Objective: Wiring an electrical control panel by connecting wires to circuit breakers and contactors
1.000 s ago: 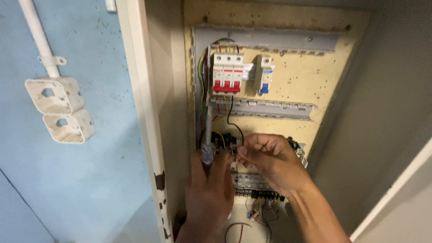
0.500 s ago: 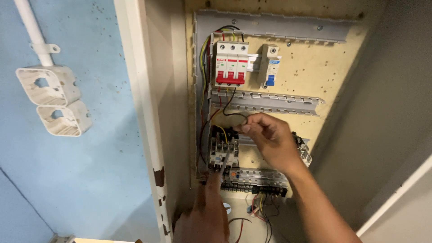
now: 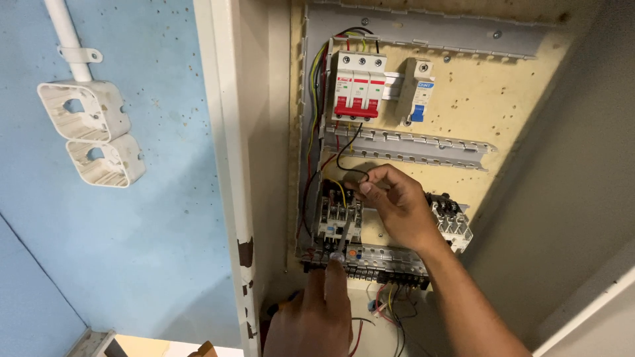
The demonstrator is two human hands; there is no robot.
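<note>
Two hands at work inside an open electrical cabinet.

Nearest, the left hand (image 3: 316, 316) is closed around a screwdriver (image 3: 343, 238), whose shaft rises past its fingers (image 3: 335, 281) to the contactor (image 3: 336, 217) just above the black terminal strip (image 3: 370, 263). Farther up, the right hand (image 3: 397, 208) pinches a black wire (image 3: 344, 151) between thumb and fingertips just above that contactor. Beyond, the wire runs up to a red-and-white breaker (image 3: 358, 84) beside a smaller blue-tabbed breaker (image 3: 419, 88).
</note>
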